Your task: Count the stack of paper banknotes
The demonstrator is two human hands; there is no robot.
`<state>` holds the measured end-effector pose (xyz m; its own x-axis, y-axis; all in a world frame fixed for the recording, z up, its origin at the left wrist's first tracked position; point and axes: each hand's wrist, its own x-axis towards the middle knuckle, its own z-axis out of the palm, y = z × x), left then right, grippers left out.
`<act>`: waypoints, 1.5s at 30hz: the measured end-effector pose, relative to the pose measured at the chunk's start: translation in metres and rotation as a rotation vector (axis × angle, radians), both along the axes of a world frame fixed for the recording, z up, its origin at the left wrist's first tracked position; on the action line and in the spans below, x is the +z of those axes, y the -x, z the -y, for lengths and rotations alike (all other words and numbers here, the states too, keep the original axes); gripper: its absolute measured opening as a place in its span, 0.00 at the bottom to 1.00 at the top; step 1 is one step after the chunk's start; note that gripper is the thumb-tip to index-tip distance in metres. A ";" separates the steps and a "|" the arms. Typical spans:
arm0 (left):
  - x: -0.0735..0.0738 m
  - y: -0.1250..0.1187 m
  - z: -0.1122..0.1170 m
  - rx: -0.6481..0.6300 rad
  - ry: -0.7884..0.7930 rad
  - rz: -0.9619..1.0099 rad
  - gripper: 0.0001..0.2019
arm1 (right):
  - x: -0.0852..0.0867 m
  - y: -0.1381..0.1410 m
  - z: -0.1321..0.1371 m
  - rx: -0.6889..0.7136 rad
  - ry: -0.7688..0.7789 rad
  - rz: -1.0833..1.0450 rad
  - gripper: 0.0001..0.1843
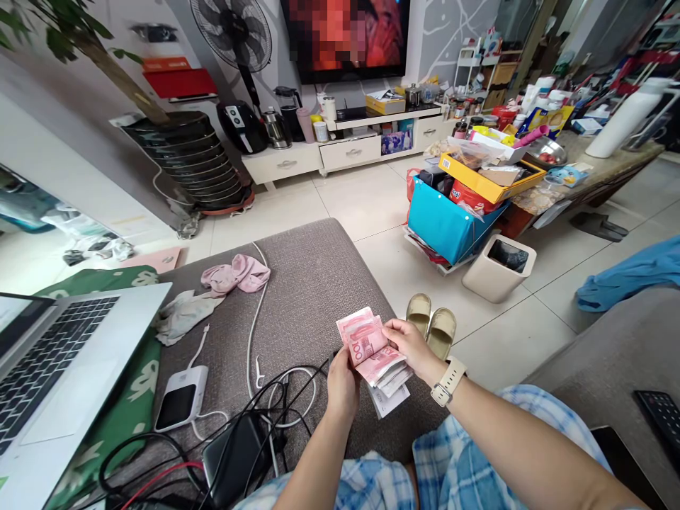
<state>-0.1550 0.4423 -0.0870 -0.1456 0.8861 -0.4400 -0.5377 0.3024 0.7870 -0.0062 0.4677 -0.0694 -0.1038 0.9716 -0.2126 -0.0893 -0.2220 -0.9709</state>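
Note:
A fanned stack of pink banknotes (366, 341) with some paler notes beneath sits between both my hands, over the front edge of a grey padded ottoman (308, 283). My left hand (341, 388) grips the stack from below, thumb on top. My right hand (408, 345), with a cream watch on its wrist, pinches the right side of the notes with fingers curled.
On the ottoman lie a white power bank (181, 398), tangled cables (265, 397), a black device (236, 453), pink and grey cloths (234, 275). A laptop (58, 368) sits at left. Beige slippers (431, 324), a bin (498, 267) and a blue box (449, 223) stand on the floor.

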 end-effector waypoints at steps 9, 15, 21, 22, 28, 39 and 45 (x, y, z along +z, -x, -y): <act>-0.001 0.000 -0.001 -0.026 -0.016 0.071 0.19 | -0.002 -0.001 0.001 0.043 0.000 -0.110 0.19; 0.005 0.000 0.001 -0.022 0.018 0.073 0.16 | -0.005 -0.003 -0.002 -0.062 -0.001 0.014 0.16; 0.010 -0.001 0.002 -0.019 0.015 0.077 0.16 | 0.001 -0.003 -0.001 0.003 -0.015 0.096 0.13; 0.009 -0.001 0.002 -0.014 0.011 0.072 0.15 | 0.003 -0.002 -0.001 0.011 -0.012 0.087 0.14; 0.001 0.000 -0.001 0.017 0.006 0.043 0.13 | 0.003 -0.001 0.000 0.007 -0.013 0.040 0.14; 0.003 -0.001 -0.001 -0.004 -0.023 0.018 0.14 | 0.004 -0.001 0.001 0.013 -0.034 0.001 0.16; 0.000 0.000 0.001 -0.020 -0.034 0.021 0.13 | 0.003 -0.001 0.001 0.002 -0.051 -0.038 0.18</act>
